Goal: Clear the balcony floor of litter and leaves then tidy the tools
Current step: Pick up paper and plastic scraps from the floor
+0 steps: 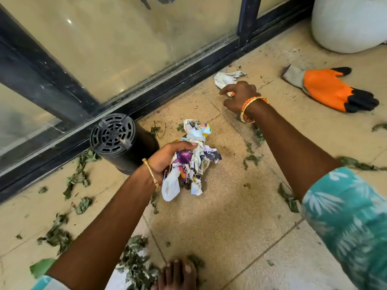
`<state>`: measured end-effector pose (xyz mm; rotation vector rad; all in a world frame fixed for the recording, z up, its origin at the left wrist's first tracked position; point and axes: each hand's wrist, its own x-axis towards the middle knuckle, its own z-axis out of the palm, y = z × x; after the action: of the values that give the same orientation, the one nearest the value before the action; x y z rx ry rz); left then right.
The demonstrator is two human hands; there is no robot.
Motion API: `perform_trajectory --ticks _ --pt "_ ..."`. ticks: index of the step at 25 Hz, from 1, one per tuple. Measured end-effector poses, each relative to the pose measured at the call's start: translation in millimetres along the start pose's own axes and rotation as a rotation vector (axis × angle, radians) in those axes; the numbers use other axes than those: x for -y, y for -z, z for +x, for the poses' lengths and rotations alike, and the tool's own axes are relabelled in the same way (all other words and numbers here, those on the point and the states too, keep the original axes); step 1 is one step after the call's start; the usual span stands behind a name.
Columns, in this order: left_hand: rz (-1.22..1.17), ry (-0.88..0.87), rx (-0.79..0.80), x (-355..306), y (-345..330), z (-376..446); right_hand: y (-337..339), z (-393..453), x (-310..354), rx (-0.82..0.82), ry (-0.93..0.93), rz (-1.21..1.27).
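Scattered green leaves (79, 176) lay across the tan tiled floor (230, 216) on the left, beside the dark frame of a glass door (117, 49). A black plastic pot (123, 143) lay on its side against that frame, its slotted base facing the camera. Just right of the pot, the left hand (167, 158) was clenched around a bunch of crumpled paper and wrappers (192, 158), held just above the floor, with a gold bangle on its wrist. At the bottom edge, bare toes (178, 273) rested next to another heap of leaves. Farther right and nearer the door, the right hand (240, 95), wearing orange and gold bangles, reached down with fingers curled onto a crumpled white paper scrap (227, 79) lying on the floor by the frame; whether it had gripped the scrap could not be told. Well to the right lay an orange and black work glove (328, 91), and a white sack (349, 24) stood in the far corner.
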<state>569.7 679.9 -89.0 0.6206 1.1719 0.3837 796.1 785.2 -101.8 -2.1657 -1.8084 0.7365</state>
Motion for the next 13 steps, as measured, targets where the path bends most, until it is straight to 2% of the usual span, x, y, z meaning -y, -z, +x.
perform_trajectory --ticks 1,2,4,6,8,11,13 --pt "-0.012 0.011 0.006 -3.7 3.3 4.4 -3.6 13.4 1.9 0.013 -0.062 -0.029" --pt "-0.032 0.019 0.012 -6.9 5.8 8.2 -7.6 24.7 3.8 -0.042 -0.117 -0.028" --pt "-0.090 0.024 0.027 -10.8 10.8 16.9 -16.7 38.4 8.8 -0.230 -0.182 -0.026" --pt "-0.150 0.027 0.049 -13.5 8.3 19.3 -25.7 38.1 8.3 -0.382 -0.167 -0.024" --pt "-0.231 0.029 0.067 -12.5 2.8 20.6 -30.0 32.4 9.6 -0.471 -0.105 0.133" --pt "-0.363 0.019 0.039 -4.9 -17.0 5.2 -25.7 2.2 16.3 -0.443 0.000 0.566" --pt "-0.371 0.058 0.028 -7.0 -31.8 -16.9 -10.3 -30.3 19.2 -0.376 -0.017 0.722"
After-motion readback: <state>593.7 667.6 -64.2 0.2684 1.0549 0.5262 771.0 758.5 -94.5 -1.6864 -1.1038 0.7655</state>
